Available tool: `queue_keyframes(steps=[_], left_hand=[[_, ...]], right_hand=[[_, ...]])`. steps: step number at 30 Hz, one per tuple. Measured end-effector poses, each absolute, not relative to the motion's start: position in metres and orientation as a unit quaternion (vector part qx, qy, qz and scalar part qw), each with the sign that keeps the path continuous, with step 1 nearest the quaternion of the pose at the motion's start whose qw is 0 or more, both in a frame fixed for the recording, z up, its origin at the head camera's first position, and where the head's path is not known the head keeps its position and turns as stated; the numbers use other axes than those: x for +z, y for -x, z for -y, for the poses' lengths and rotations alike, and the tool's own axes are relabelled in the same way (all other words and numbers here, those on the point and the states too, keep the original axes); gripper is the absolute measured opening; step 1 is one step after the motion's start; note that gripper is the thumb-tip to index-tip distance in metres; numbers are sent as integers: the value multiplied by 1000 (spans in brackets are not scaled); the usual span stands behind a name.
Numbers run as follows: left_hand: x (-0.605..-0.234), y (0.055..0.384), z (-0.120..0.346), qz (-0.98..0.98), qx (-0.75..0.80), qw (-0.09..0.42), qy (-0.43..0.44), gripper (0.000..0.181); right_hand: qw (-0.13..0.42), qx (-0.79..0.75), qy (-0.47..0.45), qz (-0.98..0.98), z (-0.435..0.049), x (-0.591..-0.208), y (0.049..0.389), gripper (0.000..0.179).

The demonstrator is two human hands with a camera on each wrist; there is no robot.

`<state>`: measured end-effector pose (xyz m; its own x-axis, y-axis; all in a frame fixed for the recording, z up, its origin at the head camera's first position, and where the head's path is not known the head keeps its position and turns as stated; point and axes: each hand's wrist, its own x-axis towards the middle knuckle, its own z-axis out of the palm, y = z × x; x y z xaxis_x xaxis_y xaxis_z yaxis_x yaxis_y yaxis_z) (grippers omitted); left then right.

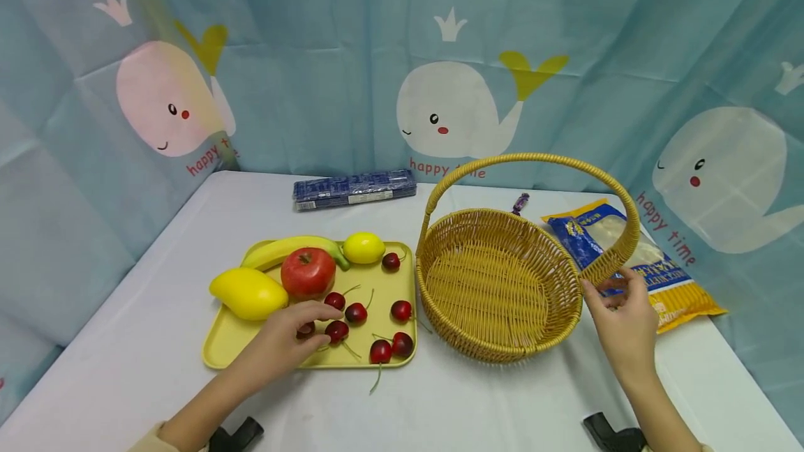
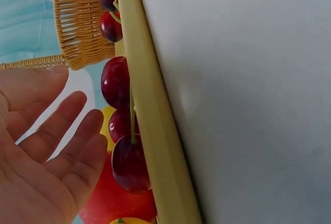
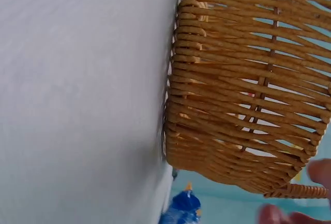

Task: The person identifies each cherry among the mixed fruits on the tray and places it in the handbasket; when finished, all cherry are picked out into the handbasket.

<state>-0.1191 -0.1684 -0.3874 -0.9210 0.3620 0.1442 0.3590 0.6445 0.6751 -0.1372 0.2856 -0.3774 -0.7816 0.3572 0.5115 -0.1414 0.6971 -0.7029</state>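
Evidently the left hand [image 1: 285, 337] is hovering at the near side of the yellow tray [image 1: 232, 344], its thumb and fingers parted and relaxed, gripping nothing. The cherries [image 1: 336, 330] are lying on the right part of that tray, one of them sitting between thumb and forefinger. The right hand [image 1: 624, 319] is bracketing the right foot of the handle on the wicker basket [image 1: 490, 291], which is standing just right of the tray; whether those fingers are gripping or merely touching, I cannot tell.

For good work here, the left fingertips should be closing lightly round a single cherry's body from above, leaving its neighbours undisturbed. Stems are crossing close by, and one is hanging over the near rim, so snagging seems the likeliest slip. Smooth, round fruit will probably be rolling if nudged. Meanwhile, the right hand should be steadying the basket without tipping it.

Counting up, eight cherries are showing, one partly hidden by the left hand. Also resting on the tray are one apple [image 1: 308, 273], one banana [image 1: 273, 251], one lemon [image 1: 363, 247] and one mango [image 1: 249, 294]. Beyond, one dark blue packet [image 1: 354, 189] is lying far left, one purple-wrapped sweet [image 1: 520, 204] behind the basket, and one blue-and-yellow bag [image 1: 681, 291] to the right.
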Motion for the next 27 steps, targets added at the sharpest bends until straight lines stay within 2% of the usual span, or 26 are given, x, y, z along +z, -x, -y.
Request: queue_keyframes(steps=[4, 11, 15, 27], left_hand=[[-389, 120, 167, -908, 368, 16, -200, 37], [-388, 120, 164, -916, 354, 16, -190, 38], [-388, 120, 160, -925, 329, 9, -190, 37], [-393, 119, 154, -937, 297, 10, -184, 36]], right_hand=[[221, 357, 78, 904, -290, -382, 139, 38], [141, 388, 54, 909, -292, -384, 142, 39], [123, 403, 46, 906, -292, -386, 144, 39], [116, 434, 42, 893, -294, -390, 143, 36]])
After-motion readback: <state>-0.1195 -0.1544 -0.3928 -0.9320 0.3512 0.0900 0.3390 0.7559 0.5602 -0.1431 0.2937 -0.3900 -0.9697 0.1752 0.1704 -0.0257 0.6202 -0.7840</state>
